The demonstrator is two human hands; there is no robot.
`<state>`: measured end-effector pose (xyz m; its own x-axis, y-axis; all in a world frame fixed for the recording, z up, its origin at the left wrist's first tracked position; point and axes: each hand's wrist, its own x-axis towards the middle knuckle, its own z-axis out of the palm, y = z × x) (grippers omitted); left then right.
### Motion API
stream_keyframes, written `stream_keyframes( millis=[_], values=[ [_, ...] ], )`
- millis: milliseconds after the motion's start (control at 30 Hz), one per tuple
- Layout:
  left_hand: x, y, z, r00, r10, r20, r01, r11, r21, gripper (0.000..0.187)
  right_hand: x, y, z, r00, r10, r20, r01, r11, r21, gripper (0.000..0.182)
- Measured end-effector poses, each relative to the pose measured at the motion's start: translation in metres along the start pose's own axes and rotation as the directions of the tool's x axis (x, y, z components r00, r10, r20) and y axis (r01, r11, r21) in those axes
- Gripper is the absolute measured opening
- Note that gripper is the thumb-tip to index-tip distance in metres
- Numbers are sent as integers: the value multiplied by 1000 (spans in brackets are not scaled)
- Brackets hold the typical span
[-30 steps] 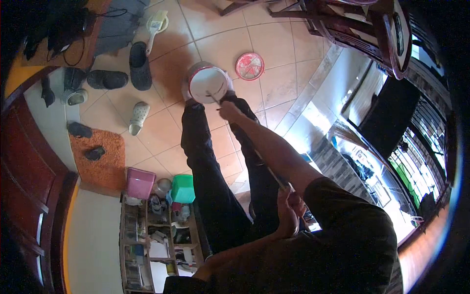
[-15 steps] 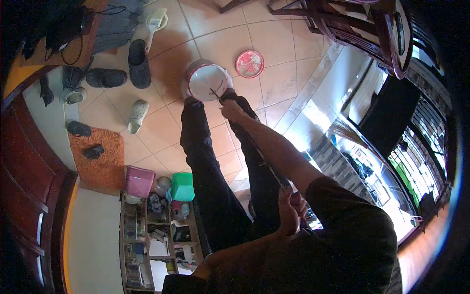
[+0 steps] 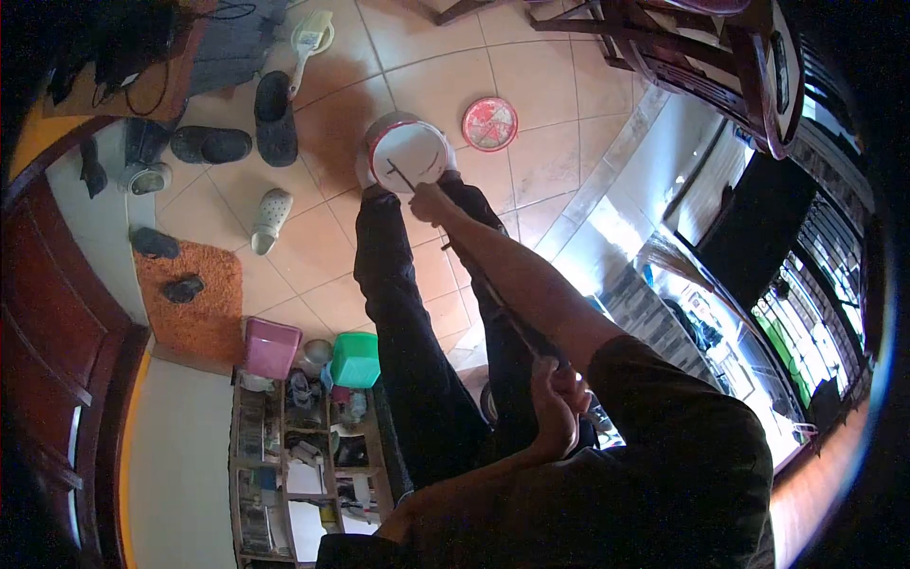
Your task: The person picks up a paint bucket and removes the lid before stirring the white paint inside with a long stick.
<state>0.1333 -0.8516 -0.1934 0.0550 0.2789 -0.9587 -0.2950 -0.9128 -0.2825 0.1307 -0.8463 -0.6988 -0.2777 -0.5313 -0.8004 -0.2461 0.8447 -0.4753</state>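
Observation:
A white bucket point(image 3: 409, 152) with a reddish rim and whitish contents stands on the floor between my feet. My right hand point(image 3: 433, 205) is closed around a long thin dark rod point(image 3: 402, 178) just outside the near rim. The rod's tip, with a short crosspiece, reaches over the bucket's opening. Close to my lap, my left hand point(image 3: 559, 403) is wrapped round a thin shaft point(image 3: 519, 327) that runs along under my right forearm toward the bucket. Part of that shaft is hidden by the forearm. Beside the bucket lies a round red lid point(image 3: 490, 124) smeared with white.
Dark clogs point(image 3: 276, 119) and a light clog point(image 3: 272, 221) lie left of the bucket, near an orange mat point(image 3: 194, 303). A shelf unit point(image 3: 284, 455) with pink point(image 3: 272, 347) and green tubs point(image 3: 356, 360) is at lower left. Wooden furniture point(image 3: 701, 57) stands upper right.
My right hand has shifted slightly left, and the rod's tip has swung left across the bucket's opening. My left hand stays near my lap, still gripping the shaft.

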Motion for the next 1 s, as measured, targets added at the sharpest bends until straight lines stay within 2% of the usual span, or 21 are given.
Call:
stream_keyframes(
  millis=[33, 67, 100, 133, 200, 233, 267, 300, 333, 400, 433, 500, 567, 600, 700, 767, 800, 833, 867, 933, 1000],
  values=[
    [-3, -1, 0, 996, -93, 17, 93, 996, -11, 33, -8, 16, 11, 991, -134, -18, 128, 977, -171, 19],
    [-6, -2, -2, 982, -185, 36, 186, 982, -17, 33, -25, 22, 1, 983, -132, -127, 107, 976, -191, 20],
    [-2, -13, -8, 985, -150, 89, 148, 989, 30, 25, -42, 27, -11, 964, -129, -234, 81, 975, -206, 21],
    [-1, -11, -5, 985, -147, 94, 145, 989, 29, 25, -73, 8, -61, 908, 32, -419, -54, 998, -41, 21],
    [-4, -5, 4, 974, -148, 170, 156, 987, -37, 30, -88, -24, -122, 895, 402, -193, -323, 883, 340, 16],
    [-6, 0, 11, 989, -120, 89, 122, 992, -14, 26, -76, -19, -122, 963, 199, -182, -205, 979, -16, 15],
    [-6, 2, 11, 988, -123, 91, 125, 992, -13, 26, -62, -14, -112, 981, -22, -195, -43, 945, -325, 13],
    [-5, 5, 10, 995, -81, 60, 81, 997, -1, 25, -49, -9, -101, 950, -241, -198, 72, 786, -614, 12],
    [-3, 6, 9, 999, -35, 27, 34, 999, 14, 24, -40, -18, -87, 949, -244, -200, 73, 787, -613, 12],
    [2, 2, 1, 997, 29, 67, -29, 1000, 3, 22, -30, -40, -63, 751, -523, -403, 155, 733, -663, 7],
    [1, -1, -3, 999, -16, 41, 16, 1000, -14, 24, -30, -37, -51, 749, -525, -405, 157, 734, -661, 7],
    [-3, -1, -4, 998, -68, 11, 68, 997, -26, 26, -38, -23, -25, 939, -163, -304, 111, 977, -181, 7],
    [-9, 0, 1, 983, -180, 22, 180, 984, -6, 33, -64, -6, -29, 986, 1, -165, -9, 999, -48, 9],
    [-8, 0, 1, 983, -179, 25, 180, 984, -4, 33, -82, -2, -49, 987, 6, -161, -34, 985, -167, 12],
    [-4, -2, 3, 983, -171, 66, 171, 985, 3, 31, -115, -42, -149, 957, 181, -227, -152, 978, 142, 18],
    [-11, 18, 17, 988, -142, 57, 144, 989, -24, 29, -86, -35, -150, 906, 413, -86, -379, 887, 264, 22],
    [-19, 32, 25, 993, -111, 43, 113, 992, -48, 27, -81, -32, -139, 906, 416, -79, -383, 884, 270, 22],
    [-25, 43, 35, 991, -128, -47, 124, 989, -76, 24, -79, -31, -134, 976, 166, -142, -174, 984, -42, 25],
    [-19, 40, 29, 991, -125, -37, 122, 990, -75, 24, -73, -27, -134, 987, -101, -128, 48, 932, -360, 27],
    [-14, 29, 8, 976, -167, 140, 191, 965, -178, 23, -78, -27, -124, 977, 184, -107, -186, 983, -3, 27],
    [-17, 14, 7, 967, -245, 66, 252, 959, -130, 25, -85, -23, -116, 990, 114, -88, -129, 972, -195, 28]
  ],
)
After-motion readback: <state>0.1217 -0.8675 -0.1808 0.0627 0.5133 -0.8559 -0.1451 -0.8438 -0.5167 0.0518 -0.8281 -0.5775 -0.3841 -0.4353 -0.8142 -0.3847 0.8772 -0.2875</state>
